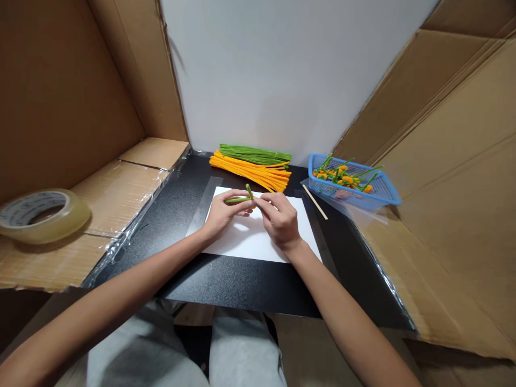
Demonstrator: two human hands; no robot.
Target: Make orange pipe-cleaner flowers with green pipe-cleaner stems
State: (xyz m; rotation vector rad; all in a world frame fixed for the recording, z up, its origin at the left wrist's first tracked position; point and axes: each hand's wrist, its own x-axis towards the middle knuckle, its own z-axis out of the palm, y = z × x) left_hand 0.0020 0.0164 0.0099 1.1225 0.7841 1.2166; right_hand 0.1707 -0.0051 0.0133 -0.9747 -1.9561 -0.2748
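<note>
Over a white sheet of paper (237, 241), both hands meet at a bent green pipe cleaner (249, 191). My left hand (222, 213) is closed in a pinch on it; one green length lies along the fingers and another sticks up. My right hand (281, 219) also pinches, its fingertips meeting the piece at the same spot. A trace of orange shows below the fingertips, mostly hidden by them. Behind the hands lie a bundle of orange pipe cleaners (250, 171) and, farther back, a bundle of green pipe cleaners (253, 154).
At the right, a blue plastic basket (360, 201) holds several small orange-and-green pipe cleaner pieces (342, 177). A thin wooden stick (315, 202) lies beside it on the black tabletop (250, 285). A roll of clear tape (76, 215) rests on the cardboard (100, 199) at the left.
</note>
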